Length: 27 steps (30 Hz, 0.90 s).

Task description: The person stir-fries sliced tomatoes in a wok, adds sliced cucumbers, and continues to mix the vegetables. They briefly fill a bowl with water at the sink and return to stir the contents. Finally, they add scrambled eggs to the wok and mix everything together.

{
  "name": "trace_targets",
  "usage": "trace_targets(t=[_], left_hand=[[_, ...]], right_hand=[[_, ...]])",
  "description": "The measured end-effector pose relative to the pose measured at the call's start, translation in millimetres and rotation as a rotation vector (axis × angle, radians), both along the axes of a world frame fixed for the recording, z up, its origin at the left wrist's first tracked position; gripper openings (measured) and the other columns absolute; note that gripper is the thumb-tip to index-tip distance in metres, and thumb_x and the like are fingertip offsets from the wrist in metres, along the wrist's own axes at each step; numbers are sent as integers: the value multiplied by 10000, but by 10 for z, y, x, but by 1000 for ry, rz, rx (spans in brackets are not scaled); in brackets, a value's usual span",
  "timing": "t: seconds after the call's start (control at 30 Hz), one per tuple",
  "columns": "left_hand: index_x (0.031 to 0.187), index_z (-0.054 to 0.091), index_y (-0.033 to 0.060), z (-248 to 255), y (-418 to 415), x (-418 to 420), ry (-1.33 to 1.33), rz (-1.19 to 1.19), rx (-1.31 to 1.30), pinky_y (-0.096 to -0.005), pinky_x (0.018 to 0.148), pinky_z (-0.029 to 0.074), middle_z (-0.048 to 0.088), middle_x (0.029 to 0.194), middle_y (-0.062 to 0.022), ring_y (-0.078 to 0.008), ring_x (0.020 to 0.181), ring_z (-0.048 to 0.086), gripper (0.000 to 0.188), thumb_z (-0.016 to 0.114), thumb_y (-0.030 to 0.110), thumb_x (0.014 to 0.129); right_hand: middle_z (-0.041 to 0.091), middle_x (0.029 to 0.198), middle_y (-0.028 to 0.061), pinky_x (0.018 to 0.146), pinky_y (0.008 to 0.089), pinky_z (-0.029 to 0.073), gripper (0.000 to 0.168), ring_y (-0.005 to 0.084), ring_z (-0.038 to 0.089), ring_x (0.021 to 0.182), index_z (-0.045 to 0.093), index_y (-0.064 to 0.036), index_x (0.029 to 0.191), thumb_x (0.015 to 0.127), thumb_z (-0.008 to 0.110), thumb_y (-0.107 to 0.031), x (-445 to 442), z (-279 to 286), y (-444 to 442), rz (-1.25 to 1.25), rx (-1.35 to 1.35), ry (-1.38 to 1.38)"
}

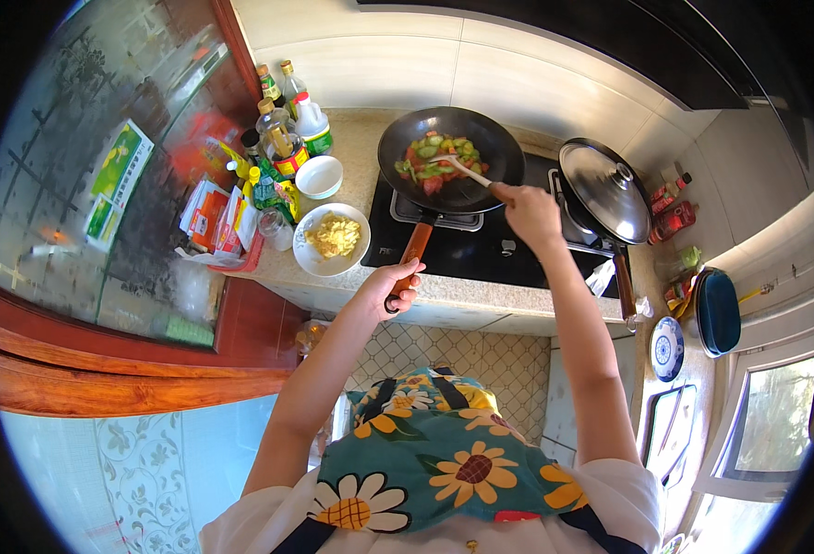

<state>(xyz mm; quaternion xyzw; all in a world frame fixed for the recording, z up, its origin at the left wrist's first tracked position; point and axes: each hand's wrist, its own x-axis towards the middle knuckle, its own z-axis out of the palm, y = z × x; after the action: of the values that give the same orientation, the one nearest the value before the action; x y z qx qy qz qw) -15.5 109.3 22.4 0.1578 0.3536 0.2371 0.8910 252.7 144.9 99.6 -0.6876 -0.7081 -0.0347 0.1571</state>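
Note:
A dark wok (pixel 407 159) sits over the left burner of the black gas cooktop (pixel 511 256). My left hand (pixel 393 287) is wrapped around its wooden handle (pixel 417 246). In my right hand (pixel 533 215) is a spatula (pixel 472 174) with a pale shaft; its head rests among chopped green and red vegetables (pixel 441 149) in the wok. Left of the cooktop, a white bowl (pixel 304 253) holds yellow scrambled egg (pixel 335 235). Behind that stands a smaller white bowl (pixel 320 177).
On the right burner is a second pan under a metal lid (pixel 597 183), its handle (pixel 623 284) jutting forward. Condiment bottles (pixel 313 124) crowd the left corner near a red basket (pixel 247 260) of packets. At right are a blue-patterned plate (pixel 667 350) and a window (pixel 781 408). A range hood (pixel 587 41) hangs above.

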Motion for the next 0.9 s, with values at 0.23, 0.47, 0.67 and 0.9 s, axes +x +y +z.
trace_targets(t=[0.23, 0.47, 0.67, 0.9], left_hand=[[1066, 464, 62, 35, 0, 25, 3, -7, 2, -172, 316, 232, 473, 726, 3, -55, 458, 390, 317, 558, 294, 872], [1053, 467, 66, 26, -9, 23, 3, 5, 3, -173, 313, 230, 471, 725, 1, -57, 449, 386, 302, 555, 293, 874], [1042, 469, 78, 29, -22, 41, -15, 20, -19, -174, 309, 228, 472, 721, 3, -58, 444, 388, 284, 553, 293, 876], [981, 486, 98, -31, -103, 172, -77, 41, -56, -169, 310, 236, 480, 707, 14, -60, 439, 394, 245, 558, 306, 872]], right_hand=[[629, 827, 168, 695, 446, 503, 336, 365, 608, 785, 584, -272, 1082, 790, 495, -133, -90, -129, 334, -172, -44, 184], [629, 871, 167, 744, 408, 496, 431, 337, 606, 822, 595, -330, 1107, 737, 564, -111, -28, -272, 294, -2, -130, 335], [643, 853, 126, 701, 396, 501, 392, 303, 617, 780, 648, -336, 1023, 742, 527, -91, 343, 364, 67, 83, -130, -1], [625, 857, 150, 708, 424, 505, 398, 324, 614, 806, 540, -290, 1150, 782, 523, -138, 219, 46, 325, -76, -69, 16]])
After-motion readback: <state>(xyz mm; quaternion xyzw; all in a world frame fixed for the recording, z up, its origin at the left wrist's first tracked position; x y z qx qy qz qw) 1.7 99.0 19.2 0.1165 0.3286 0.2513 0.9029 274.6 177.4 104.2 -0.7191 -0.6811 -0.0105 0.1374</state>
